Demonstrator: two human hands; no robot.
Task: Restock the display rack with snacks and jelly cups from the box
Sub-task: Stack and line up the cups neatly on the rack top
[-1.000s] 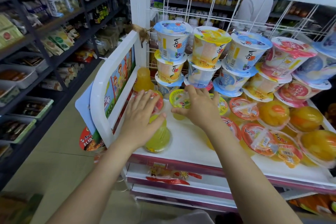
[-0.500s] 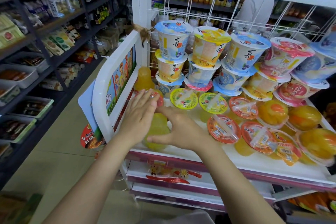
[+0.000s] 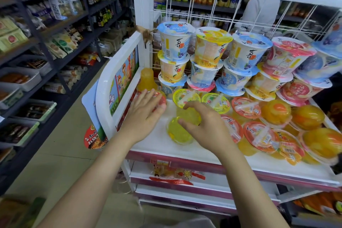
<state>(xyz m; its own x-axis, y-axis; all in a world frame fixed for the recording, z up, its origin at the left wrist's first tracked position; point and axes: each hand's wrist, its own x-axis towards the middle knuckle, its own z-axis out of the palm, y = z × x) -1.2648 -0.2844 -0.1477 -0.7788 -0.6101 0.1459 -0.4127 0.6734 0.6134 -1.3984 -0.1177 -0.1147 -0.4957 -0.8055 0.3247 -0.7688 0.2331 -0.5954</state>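
A yellow-green jelly cup [image 3: 178, 134] lies on the white top shelf [image 3: 157, 144] of the display rack, near its front left. My right hand [image 3: 205, 127] curls over the cup's far end, thumb and fingers on either side of it. My left hand [image 3: 144, 114] lies flat with straight fingers on a red-lidded jelly cup [image 3: 160, 98] by the rack's left side panel [image 3: 111, 87]. Two green-lidded cups [image 3: 186, 96] stand just behind my right hand. Red-lidded cups [image 3: 259, 135] and orange fruit cups [image 3: 275, 112] fill the shelf's right half.
Tall jelly cups [image 3: 174, 40] are stacked three high along the wire back of the rack. An orange bottle-shaped jelly [image 3: 146, 78] stands in the back left corner. Lower rack tiers [image 3: 166, 174] hold a few packets. A dark shelving aisle [image 3: 46, 46] runs along the left.
My right hand left the green-lidded cup at the back and came forward onto the yellow-green cup. My left hand slid off that cup toward the red-lidded one.
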